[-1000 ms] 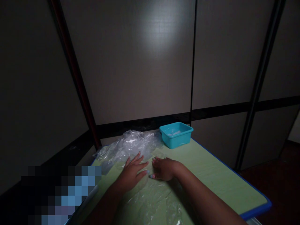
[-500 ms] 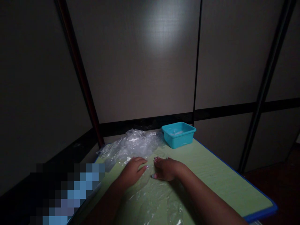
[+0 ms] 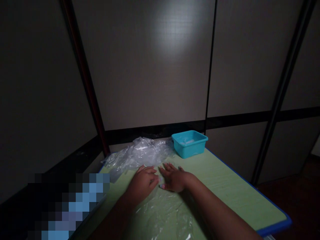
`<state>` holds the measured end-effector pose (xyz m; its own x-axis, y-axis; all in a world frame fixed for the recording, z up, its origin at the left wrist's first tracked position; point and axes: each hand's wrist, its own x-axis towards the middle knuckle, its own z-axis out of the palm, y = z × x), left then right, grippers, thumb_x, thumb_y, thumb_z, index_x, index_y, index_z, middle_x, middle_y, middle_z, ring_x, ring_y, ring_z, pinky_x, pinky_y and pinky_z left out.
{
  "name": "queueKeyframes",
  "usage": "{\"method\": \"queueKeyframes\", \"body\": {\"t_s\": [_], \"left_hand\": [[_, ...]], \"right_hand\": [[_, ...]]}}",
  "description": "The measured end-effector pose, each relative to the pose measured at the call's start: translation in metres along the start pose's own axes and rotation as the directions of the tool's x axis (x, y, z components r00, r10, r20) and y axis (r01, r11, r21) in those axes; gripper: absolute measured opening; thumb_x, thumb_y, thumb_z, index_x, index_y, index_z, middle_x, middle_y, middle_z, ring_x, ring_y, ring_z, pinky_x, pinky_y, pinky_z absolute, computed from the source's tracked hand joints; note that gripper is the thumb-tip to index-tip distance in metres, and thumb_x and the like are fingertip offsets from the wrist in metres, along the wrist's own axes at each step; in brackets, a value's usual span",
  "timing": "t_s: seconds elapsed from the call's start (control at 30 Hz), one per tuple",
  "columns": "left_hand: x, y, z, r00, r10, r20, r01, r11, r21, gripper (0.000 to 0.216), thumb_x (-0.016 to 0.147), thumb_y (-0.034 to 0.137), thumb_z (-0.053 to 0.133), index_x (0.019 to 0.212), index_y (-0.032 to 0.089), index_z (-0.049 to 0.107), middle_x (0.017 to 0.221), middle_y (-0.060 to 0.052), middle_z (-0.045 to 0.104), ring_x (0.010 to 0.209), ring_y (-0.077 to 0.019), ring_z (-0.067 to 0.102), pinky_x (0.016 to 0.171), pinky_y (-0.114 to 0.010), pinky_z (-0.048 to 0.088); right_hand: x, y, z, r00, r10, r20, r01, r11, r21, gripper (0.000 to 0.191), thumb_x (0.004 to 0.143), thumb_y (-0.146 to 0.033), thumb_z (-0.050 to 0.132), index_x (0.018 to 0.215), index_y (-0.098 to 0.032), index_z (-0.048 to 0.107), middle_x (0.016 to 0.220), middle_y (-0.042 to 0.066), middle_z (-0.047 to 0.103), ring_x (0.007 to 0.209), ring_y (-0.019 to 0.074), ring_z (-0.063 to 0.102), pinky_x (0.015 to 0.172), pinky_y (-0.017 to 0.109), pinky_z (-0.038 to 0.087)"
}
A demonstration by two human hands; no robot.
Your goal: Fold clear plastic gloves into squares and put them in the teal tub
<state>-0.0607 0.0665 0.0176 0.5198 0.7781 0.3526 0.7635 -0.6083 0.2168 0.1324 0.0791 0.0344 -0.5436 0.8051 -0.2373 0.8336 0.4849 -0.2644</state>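
Observation:
My left hand (image 3: pixel 143 182) and my right hand (image 3: pixel 173 178) rest side by side on a sheet of clear plastic film (image 3: pixel 165 213) spread on the green table top (image 3: pixel 225 186). The left hand's fingers are curled down onto the film. The right hand's fingers lie stretched out flat, pointing left and away from me. The two hands almost touch at the fingertips. A crumpled heap of clear plastic bags (image 3: pixel 140 154) lies just beyond the hands.
A turquoise plastic tub (image 3: pixel 189 143) stands at the table's far edge, right of the heap. The table has a blue rim (image 3: pixel 273 226). Grey wall panels with dark frames rise close behind. A blurred patch covers the lower left.
The right hand's fingers have uncurled and now lie flat. The left hand went from flat to curled half a second ago and stays curled. Both hands stayed at the same spot on the film.

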Motion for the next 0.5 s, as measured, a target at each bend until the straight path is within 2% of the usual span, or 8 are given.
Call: {"method": "queueKeyframes", "body": {"t_s": [0.07,0.2,0.33,0.5], "left_hand": [[-0.001,0.002,0.000,0.999,-0.021,0.034,0.020,1.000,0.020,0.025,0.084,0.037,0.049,0.099,0.027,0.066,0.115,-0.005,0.061,0.116,-0.0237,0.046,0.103,-0.048,0.018],[-0.002,0.005,-0.001,0.996,-0.005,0.087,0.003,1.000,0.016,0.034,0.085,0.039,0.046,0.113,0.024,0.058,0.126,-0.007,0.053,0.125,-0.0236,0.037,0.105,-0.048,0.015],[-0.004,0.006,0.004,0.992,-0.012,0.128,0.013,1.000,-0.008,0.048,0.088,0.044,0.039,0.131,0.021,0.041,0.137,-0.007,0.039,0.130,-0.0219,0.027,0.106,-0.046,0.014],[-0.011,0.003,0.012,0.952,-0.047,0.303,0.061,0.997,-0.036,0.062,0.088,0.056,0.025,0.138,0.020,0.024,0.145,-0.008,0.019,0.133,-0.0226,0.017,0.105,-0.047,0.015]], "right_hand": [[0.002,0.001,0.003,0.998,0.020,0.052,-0.020,1.000,0.001,0.089,0.073,-0.070,0.037,0.141,-0.027,-0.001,0.147,0.010,-0.008,0.132,0.0336,-0.008,0.095,0.067,0.006],[0.005,0.002,0.004,0.994,0.043,0.096,-0.043,0.999,0.005,0.102,0.064,-0.071,0.050,0.139,-0.032,-0.007,0.146,0.007,-0.016,0.130,0.0352,-0.015,0.093,0.068,-0.001],[0.006,0.002,0.002,0.994,0.055,0.099,-0.058,0.998,0.021,0.107,0.060,-0.071,0.054,0.138,-0.033,-0.010,0.145,0.007,-0.019,0.128,0.0360,-0.019,0.089,0.072,-0.003],[0.007,0.003,0.004,0.994,0.067,0.082,-0.068,0.998,0.004,0.113,0.056,-0.071,0.058,0.138,-0.033,-0.011,0.145,0.008,-0.019,0.128,0.0366,-0.020,0.088,0.072,-0.005]]}}
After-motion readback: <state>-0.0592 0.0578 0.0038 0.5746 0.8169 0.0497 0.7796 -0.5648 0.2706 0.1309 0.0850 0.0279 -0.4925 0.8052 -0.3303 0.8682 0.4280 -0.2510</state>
